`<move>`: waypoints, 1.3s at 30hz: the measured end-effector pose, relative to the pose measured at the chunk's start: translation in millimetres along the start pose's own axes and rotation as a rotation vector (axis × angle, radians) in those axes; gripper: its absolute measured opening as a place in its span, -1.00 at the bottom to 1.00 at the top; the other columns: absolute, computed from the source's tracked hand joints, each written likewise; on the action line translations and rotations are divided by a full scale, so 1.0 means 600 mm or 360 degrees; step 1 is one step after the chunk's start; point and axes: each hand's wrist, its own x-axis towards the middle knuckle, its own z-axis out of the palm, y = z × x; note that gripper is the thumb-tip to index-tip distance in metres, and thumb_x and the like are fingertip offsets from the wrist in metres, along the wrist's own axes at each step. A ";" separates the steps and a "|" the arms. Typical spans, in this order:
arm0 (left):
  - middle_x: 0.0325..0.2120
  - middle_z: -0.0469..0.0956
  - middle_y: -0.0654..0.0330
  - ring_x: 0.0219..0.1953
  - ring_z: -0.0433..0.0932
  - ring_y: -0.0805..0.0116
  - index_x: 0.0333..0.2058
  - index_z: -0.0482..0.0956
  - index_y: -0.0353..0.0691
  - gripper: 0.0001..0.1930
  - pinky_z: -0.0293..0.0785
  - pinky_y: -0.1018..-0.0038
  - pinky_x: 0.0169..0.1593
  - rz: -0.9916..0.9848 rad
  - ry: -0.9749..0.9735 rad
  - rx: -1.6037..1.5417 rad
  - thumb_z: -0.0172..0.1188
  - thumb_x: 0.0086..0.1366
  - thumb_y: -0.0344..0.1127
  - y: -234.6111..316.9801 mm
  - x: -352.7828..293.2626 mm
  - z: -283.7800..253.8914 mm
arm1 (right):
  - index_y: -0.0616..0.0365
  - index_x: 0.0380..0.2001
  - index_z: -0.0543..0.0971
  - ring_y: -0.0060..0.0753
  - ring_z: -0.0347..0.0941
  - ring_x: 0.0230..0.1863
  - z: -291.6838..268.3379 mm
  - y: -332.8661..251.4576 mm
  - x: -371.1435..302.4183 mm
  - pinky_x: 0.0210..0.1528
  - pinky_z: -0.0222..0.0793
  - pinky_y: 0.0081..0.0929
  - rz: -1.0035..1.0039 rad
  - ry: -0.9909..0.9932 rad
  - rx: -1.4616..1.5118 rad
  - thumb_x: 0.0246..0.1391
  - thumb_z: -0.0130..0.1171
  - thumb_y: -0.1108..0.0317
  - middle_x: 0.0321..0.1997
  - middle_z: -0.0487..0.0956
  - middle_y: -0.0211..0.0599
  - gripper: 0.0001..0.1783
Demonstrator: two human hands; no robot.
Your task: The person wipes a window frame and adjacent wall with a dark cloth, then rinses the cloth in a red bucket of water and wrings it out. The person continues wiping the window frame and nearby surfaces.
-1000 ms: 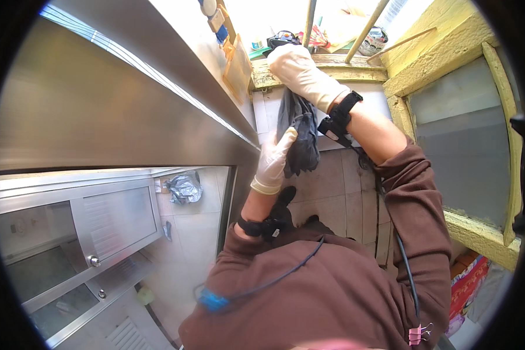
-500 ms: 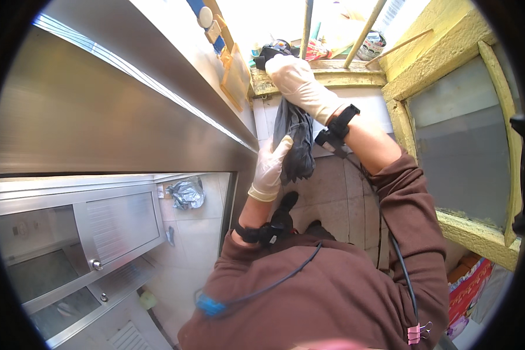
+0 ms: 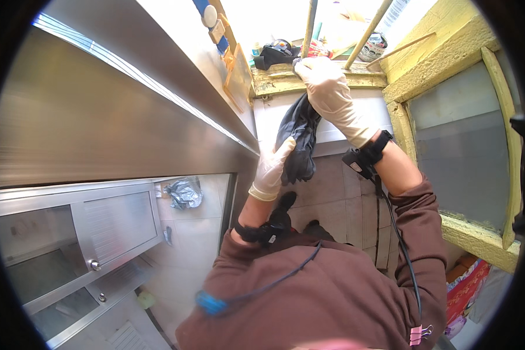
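A dark grey bundle of gathered, pleated cloth point(image 3: 300, 131) hangs in front of me; its exact kind does not show. My left hand point(image 3: 271, 169), in a pale thin glove, is closed on the bundle's left side, with the thumb lying across the folds. Higher up and to the right, my right hand point(image 3: 326, 84), gloved the same way, is closed at the bundle's upper end. A small grey bit shows past its fingertips, and the palm side is hidden. Below, the bundle's loose ends hang free over the tiled floor point(image 3: 332, 192).
Ahead is a yellow sill point(image 3: 332, 79) with bars, a black item point(image 3: 276, 55) and a round tub point(image 3: 372, 46). A metal door panel point(image 3: 128, 122) stands close on the left, a yellow-framed window point(image 3: 461, 140) on the right. A cabinet point(image 3: 122, 224) is lower left.
My right hand has moved right and slightly down, away from the black item on the sill. The bundle's top now leans right. My left hand has hardly moved.
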 end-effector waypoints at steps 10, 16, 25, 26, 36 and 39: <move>-0.23 0.61 0.21 -0.23 0.58 0.51 -0.03 0.54 -0.42 -0.75 0.55 0.57 -0.16 -0.0107 0.0037 -0.0090 0.19 0.40 -0.39 0.008 -0.007 0.019 | 0.27 -0.46 0.58 0.02 0.60 -0.37 0.078 -0.028 0.071 -0.31 0.51 -0.19 -0.0242 -0.0239 0.0026 -0.11 0.15 0.47 -0.49 0.58 -0.02 -0.89; -0.20 0.61 0.21 -0.19 0.59 0.51 -0.02 0.53 -0.41 -0.75 0.54 0.56 -0.12 -0.0139 -0.0069 -0.0076 0.17 0.41 -0.39 -0.001 0.003 0.007 | 0.10 -0.34 0.66 0.01 0.61 -0.25 0.054 -0.027 0.032 -0.14 0.53 -0.21 -0.0033 0.0011 0.0539 -0.07 0.08 0.56 -0.36 0.65 -0.15 -0.77; -0.12 0.59 0.12 -0.11 0.60 0.39 0.05 0.49 -0.43 -0.69 0.56 0.48 0.02 -0.0163 -0.0125 -0.0092 0.18 0.37 -0.48 -0.021 0.001 0.032 | 0.12 -0.18 0.68 -0.18 0.63 -0.12 0.025 0.051 -0.032 0.04 0.53 -0.37 0.0740 0.0500 0.0566 -0.03 0.05 0.63 -0.15 0.70 -0.13 -0.64; -0.12 0.59 0.11 -0.11 0.61 0.37 0.06 0.48 -0.43 -0.69 0.58 0.46 0.02 -0.0140 -0.0197 -0.0142 0.18 0.36 -0.50 -0.025 0.004 0.038 | 0.13 -0.12 0.66 -0.10 0.61 -0.08 0.040 0.060 -0.027 0.08 0.50 -0.33 0.0729 0.0246 0.0629 -0.01 0.05 0.60 -0.10 0.68 -0.08 -0.62; -0.11 0.61 0.13 -0.03 0.56 0.41 0.01 0.56 -0.46 -0.73 0.47 0.50 0.09 -0.0127 -0.0154 -0.0107 0.17 0.41 -0.43 -0.039 0.012 0.035 | 0.27 -0.33 0.60 -0.01 0.59 -0.26 0.037 0.129 -0.030 -0.13 0.52 -0.19 -0.0061 -0.0109 -0.0350 0.02 0.00 0.57 -0.39 0.60 0.04 -0.80; -0.11 0.61 0.14 -0.05 0.56 0.42 0.01 0.56 -0.45 -0.73 0.46 0.49 0.09 -0.0076 -0.0282 0.0042 0.17 0.40 -0.44 -0.049 0.020 0.045 | 0.25 -0.35 0.61 -0.09 0.59 -0.35 0.027 0.122 -0.036 -0.22 0.53 -0.24 -0.0066 -0.0122 -0.0411 0.04 0.02 0.48 -0.44 0.58 -0.01 -0.82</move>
